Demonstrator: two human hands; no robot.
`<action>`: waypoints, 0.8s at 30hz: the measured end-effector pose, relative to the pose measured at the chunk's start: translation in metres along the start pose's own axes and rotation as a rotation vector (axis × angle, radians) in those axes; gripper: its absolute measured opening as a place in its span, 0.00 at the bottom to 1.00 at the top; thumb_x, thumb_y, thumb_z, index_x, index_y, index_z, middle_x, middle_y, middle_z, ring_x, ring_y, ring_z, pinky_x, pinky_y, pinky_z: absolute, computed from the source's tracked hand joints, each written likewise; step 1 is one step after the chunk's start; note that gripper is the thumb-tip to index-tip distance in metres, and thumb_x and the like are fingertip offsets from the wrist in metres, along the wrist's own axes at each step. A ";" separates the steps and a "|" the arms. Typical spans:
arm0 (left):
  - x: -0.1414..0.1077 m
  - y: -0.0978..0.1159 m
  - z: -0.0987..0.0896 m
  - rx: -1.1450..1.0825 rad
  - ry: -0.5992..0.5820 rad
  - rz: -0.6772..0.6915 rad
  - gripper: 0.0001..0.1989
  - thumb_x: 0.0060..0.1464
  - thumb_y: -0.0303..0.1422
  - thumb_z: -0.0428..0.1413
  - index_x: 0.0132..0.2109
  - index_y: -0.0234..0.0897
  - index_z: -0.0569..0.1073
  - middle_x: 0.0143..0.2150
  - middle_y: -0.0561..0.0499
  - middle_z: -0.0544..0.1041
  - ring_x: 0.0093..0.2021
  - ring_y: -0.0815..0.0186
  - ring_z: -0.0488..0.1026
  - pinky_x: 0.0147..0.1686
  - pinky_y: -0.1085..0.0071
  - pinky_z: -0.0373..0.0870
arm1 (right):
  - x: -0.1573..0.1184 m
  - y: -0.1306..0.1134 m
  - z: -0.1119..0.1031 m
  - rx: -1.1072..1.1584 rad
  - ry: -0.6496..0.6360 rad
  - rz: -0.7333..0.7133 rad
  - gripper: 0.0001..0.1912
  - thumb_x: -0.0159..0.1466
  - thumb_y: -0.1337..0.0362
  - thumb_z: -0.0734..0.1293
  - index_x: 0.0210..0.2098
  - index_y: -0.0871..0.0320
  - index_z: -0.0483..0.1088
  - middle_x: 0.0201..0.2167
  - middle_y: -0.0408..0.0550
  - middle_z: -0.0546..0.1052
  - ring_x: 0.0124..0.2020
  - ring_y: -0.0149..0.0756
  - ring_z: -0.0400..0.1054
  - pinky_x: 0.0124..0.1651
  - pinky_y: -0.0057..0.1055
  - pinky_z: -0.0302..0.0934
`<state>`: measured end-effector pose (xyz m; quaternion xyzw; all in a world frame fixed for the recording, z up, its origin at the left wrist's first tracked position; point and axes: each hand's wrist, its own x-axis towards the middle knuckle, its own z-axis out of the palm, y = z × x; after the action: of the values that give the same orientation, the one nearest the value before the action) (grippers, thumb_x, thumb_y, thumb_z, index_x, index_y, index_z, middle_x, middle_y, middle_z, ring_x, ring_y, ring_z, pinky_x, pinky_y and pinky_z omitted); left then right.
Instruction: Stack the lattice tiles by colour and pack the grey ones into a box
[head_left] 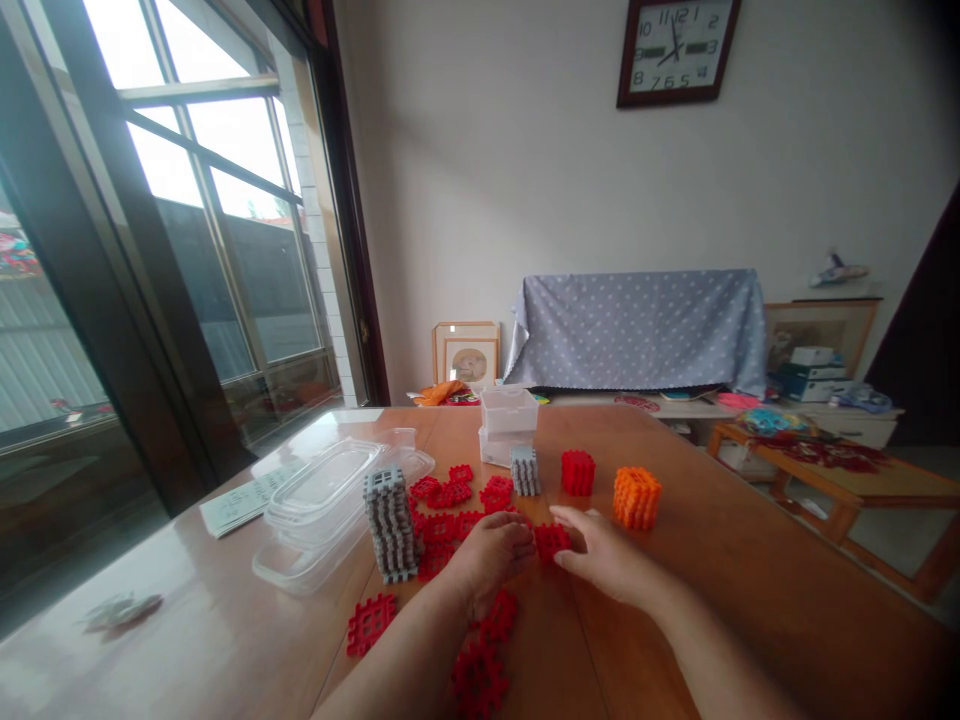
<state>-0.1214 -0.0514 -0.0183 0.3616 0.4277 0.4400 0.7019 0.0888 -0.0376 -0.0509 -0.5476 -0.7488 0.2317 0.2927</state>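
Several flat red interlocking building tiles [439, 528] lie in a loose patch on the table. Over the right side of that patch is my left hand [495, 552], its fingers extended side by side and slightly bent, with nothing visible in them. My right hand [604, 552] has thumb and fingers around a red tile piece [553, 542]; whether it is one tile or several cannot be made out. A tall stack of grey tiles [390, 525] stands left of my left hand. Nearer me lie a red tile [371, 624] and another red tile [480, 682], partly behind my left forearm.
Beyond my hands stand a short grey stack [525, 471], a red stack [577, 473] and an orange stack [637, 498]. White plastic containers [510, 412] are piled behind. Clear lids [322, 490], a paper sheet [244, 502] and a crumpled plastic bag [121, 612] lie left.
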 end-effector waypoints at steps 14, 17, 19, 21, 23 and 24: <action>0.000 -0.003 0.004 0.003 -0.003 -0.039 0.12 0.48 0.29 0.64 0.42 0.33 0.75 0.36 0.46 0.79 0.37 0.64 0.78 0.43 0.68 0.73 | 0.004 0.006 0.004 0.039 -0.050 0.019 0.34 0.58 0.61 0.70 0.64 0.58 0.66 0.58 0.58 0.75 0.57 0.49 0.71 0.60 0.43 0.62; -0.001 -0.003 0.004 0.026 -0.012 -0.045 0.12 0.49 0.29 0.64 0.43 0.33 0.75 0.37 0.46 0.79 0.37 0.64 0.77 0.43 0.68 0.73 | 0.004 0.006 0.005 0.063 -0.037 0.009 0.33 0.58 0.63 0.70 0.63 0.58 0.68 0.56 0.57 0.77 0.55 0.48 0.72 0.60 0.43 0.63; -0.001 -0.004 0.004 0.038 -0.012 -0.046 0.13 0.50 0.30 0.64 0.44 0.33 0.75 0.38 0.45 0.79 0.38 0.64 0.77 0.43 0.68 0.73 | 0.003 0.006 0.005 0.083 -0.036 0.002 0.33 0.58 0.63 0.70 0.62 0.58 0.68 0.55 0.57 0.77 0.55 0.48 0.72 0.59 0.43 0.63; -0.002 -0.004 0.004 0.040 -0.013 -0.042 0.15 0.49 0.32 0.65 0.45 0.33 0.75 0.39 0.45 0.80 0.39 0.63 0.78 0.43 0.67 0.73 | 0.003 0.007 0.005 0.126 -0.039 0.010 0.34 0.58 0.63 0.70 0.64 0.58 0.66 0.56 0.57 0.77 0.56 0.48 0.72 0.59 0.42 0.64; -0.002 -0.003 0.003 0.043 -0.025 -0.025 0.17 0.48 0.32 0.65 0.45 0.33 0.75 0.40 0.44 0.80 0.40 0.62 0.78 0.44 0.67 0.73 | 0.005 0.010 0.005 0.169 -0.023 0.045 0.36 0.59 0.62 0.69 0.66 0.58 0.63 0.57 0.59 0.76 0.56 0.47 0.72 0.58 0.42 0.65; -0.002 -0.002 0.002 0.054 -0.037 -0.010 0.17 0.48 0.33 0.65 0.46 0.33 0.75 0.40 0.44 0.80 0.41 0.62 0.78 0.45 0.67 0.73 | 0.006 0.011 0.005 0.181 -0.004 0.067 0.35 0.60 0.62 0.68 0.66 0.59 0.62 0.58 0.61 0.75 0.56 0.46 0.73 0.57 0.41 0.66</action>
<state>-0.1197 -0.0540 -0.0188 0.3865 0.4284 0.4182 0.7016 0.0917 -0.0292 -0.0605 -0.5430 -0.7068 0.3093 0.3315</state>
